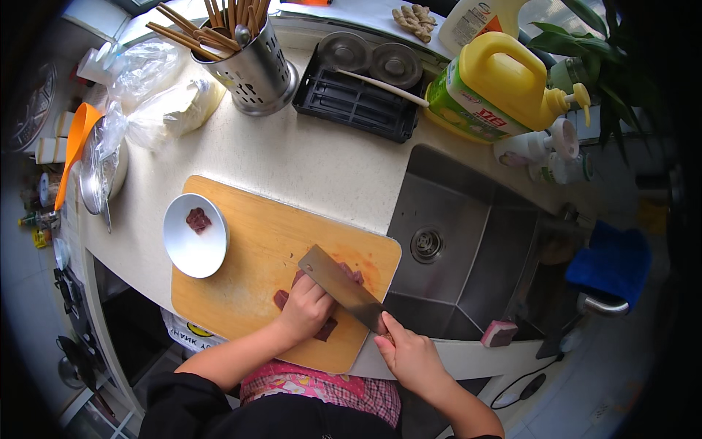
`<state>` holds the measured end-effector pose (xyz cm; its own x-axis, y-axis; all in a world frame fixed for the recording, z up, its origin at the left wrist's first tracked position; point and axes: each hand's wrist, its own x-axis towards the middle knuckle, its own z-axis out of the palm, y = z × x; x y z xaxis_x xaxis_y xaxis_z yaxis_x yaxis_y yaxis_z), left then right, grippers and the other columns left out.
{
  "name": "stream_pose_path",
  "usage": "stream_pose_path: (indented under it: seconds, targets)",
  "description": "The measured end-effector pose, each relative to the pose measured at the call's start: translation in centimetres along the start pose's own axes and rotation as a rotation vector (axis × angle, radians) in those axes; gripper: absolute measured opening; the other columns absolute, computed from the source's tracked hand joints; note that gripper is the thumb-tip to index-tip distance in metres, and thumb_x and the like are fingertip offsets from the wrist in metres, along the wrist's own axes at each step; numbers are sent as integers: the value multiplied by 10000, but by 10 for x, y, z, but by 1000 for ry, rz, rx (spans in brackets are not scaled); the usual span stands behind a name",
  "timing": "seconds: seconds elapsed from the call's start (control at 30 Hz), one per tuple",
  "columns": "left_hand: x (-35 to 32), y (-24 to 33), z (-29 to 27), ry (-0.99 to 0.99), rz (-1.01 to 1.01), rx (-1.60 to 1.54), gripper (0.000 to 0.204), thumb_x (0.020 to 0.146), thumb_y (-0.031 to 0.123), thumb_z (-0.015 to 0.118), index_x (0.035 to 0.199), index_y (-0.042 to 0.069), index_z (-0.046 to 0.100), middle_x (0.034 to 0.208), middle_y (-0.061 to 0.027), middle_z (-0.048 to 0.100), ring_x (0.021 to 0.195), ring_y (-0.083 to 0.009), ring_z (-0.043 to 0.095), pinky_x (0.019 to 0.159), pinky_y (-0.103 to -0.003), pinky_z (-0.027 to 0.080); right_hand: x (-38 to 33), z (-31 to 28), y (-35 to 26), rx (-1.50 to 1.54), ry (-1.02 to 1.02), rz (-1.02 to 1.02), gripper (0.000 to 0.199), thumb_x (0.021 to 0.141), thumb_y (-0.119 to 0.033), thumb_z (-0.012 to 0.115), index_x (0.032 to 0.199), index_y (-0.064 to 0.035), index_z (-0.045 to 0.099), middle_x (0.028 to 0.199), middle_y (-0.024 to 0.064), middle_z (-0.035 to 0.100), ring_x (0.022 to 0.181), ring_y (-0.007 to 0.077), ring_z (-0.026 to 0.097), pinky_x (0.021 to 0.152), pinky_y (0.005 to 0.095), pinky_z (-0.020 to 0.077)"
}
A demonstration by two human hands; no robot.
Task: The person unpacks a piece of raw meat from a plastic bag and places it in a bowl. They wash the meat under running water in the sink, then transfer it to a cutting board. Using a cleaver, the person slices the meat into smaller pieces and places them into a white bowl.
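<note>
A wooden cutting board [234, 307] lies on the counter in front of me. My right hand [413, 355] grips the handle of a cleaver [344, 287], whose broad blade points up and left over the board. Right beside the blade, my left hand [306, 311] presses curled fingers onto dark red meat, mostly hidden beneath them. A piece of meat [280, 298] shows left of that hand, another piece [326, 331] lies below it, and sliced meat [352, 273] sits on the blade's far side. On the board's left part, a white bowl [191, 252] holds a small heap of meat [197, 220].
A steel sink [446, 197] adjoins the board's right side, with a sponge [499, 334] at its front edge. Behind stand a chopstick holder [256, 77], a black rack [351, 110] and a yellow jug [490, 88]. Plastic bags [164, 110] and an orange spatula [77, 143] are left.
</note>
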<state>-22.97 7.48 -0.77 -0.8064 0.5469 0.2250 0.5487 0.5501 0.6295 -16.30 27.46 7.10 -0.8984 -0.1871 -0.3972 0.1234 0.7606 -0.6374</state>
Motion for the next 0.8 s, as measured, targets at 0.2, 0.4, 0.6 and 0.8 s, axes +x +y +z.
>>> stream_pose_path:
  seconds: [0.2,0.4,0.6,0.8]
  targets:
    - [13,8,-2,31,40,17,276,676,44,627,944,-16,650,968,-129,637,952,-289,608,840,-404,479,62,23,-24,41,92,-95,461,887,-310,579,1181,38,507,660,184,617,586,329,638,507,395,523]
    - [1,-1,-4,21,42,4,222,702,47,650,917,-7,648,980,-111,628,947,-279,595,835,-370,484,16,1,6,337,53,102,386,927,-251,528,1197,25,521,922,212,652,824,364,648,703,409,528]
    - [0,-2,-7,24,47,-55,245,659,26,643,902,-4,647,919,-110,612,893,-284,589,800,-373,484,10,-17,-12,258,4,38,396,918,-253,543,1195,27,506,857,181,654,744,352,651,626,390,530]
    - [-9,-4,-2,8,43,-33,336,576,48,640,908,1,659,902,-117,611,868,-300,593,789,-416,476,-6,-17,-12,67,-72,39,451,884,-302,586,1179,34,518,738,157,641,608,319,642,519,390,520]
